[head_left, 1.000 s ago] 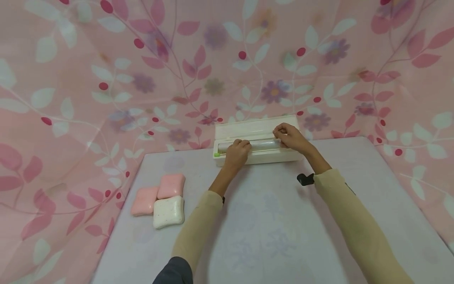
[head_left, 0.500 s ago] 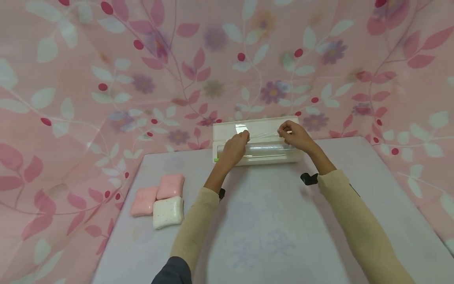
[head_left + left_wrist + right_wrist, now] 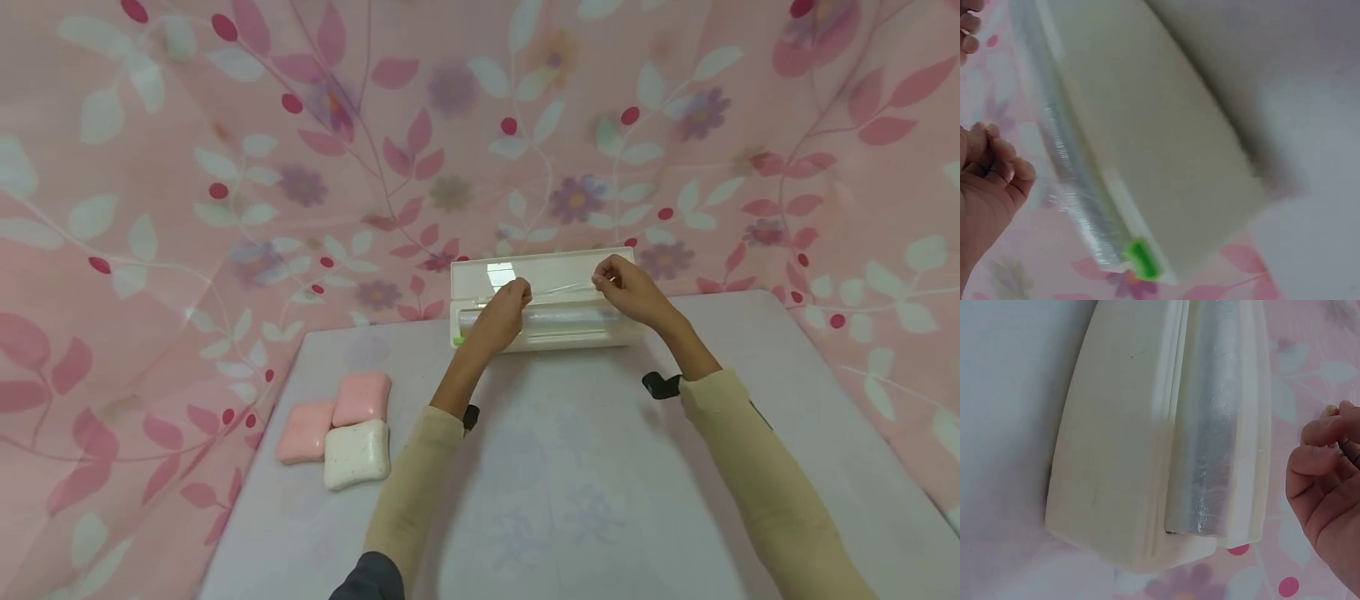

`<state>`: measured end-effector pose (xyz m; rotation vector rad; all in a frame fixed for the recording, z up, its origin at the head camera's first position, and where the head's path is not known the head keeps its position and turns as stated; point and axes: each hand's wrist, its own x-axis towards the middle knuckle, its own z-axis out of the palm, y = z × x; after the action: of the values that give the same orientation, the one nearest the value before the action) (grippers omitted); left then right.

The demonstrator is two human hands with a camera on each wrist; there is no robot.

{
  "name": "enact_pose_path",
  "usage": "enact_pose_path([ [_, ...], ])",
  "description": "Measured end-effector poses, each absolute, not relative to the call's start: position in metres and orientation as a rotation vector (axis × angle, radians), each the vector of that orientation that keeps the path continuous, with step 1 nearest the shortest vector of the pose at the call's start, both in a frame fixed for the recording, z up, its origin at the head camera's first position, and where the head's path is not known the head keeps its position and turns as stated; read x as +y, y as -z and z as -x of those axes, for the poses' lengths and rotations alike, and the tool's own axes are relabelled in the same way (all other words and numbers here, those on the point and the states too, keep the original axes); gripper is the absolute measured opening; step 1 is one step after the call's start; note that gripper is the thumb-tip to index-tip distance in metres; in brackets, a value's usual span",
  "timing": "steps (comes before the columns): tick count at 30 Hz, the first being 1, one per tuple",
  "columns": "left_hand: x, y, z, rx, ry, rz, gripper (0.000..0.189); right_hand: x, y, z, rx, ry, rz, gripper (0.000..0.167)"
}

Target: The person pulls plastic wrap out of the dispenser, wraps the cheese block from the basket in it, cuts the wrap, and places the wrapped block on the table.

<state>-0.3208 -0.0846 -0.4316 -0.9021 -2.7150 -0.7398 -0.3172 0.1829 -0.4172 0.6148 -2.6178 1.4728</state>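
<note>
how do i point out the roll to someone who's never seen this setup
Start at the pale table and look to its far edge, where a long cream box stands with its lid open. Lying lengthwise inside it is the roll. It is the shiny, greyish cylinder, unlike the dull, opaque cream box and lid around it.

Pink floral backdrop (image 3: 465, 142), pale table (image 3: 570, 458)
</note>
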Motion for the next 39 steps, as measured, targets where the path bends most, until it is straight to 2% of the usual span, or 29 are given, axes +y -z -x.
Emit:
enact_pose_path([
  [6,-0.096,0.452,0.327,-2.678,0.776,0.956,0.018,0.179,0.418,0.317,-2.646,-1.484,-0.588,0.018],
  [10,-0.107,0.456,0.328,-2.694,0.778,0.970,0.011,0.177,0.420,0.315,-2.629,-1.501,-0.572,0.017],
  [15,-0.124,0.455,0.327,-2.724,0.699,0.869,0.007,0.176,0.419,0.313,-2.604,-1.526,-0.578,0.017],
  [21,-0.139,0.455,0.326,-2.723,0.485,0.828,0.002,0.174,0.418,0.312,-2.583,-1.579,-0.560,0.017],
  [30,-0.136,0.465,0.321,-2.530,0.102,0.618,0.012,0.172,0.426,0.315,-2.607,-1.546,-0.538,0.020],
  [39,-0.133,0.449,0.310,-2.302,-0.028,0.702,0.020,0.180,0.423,0.312,-2.575,-1.571,-0.443,0.019],
])
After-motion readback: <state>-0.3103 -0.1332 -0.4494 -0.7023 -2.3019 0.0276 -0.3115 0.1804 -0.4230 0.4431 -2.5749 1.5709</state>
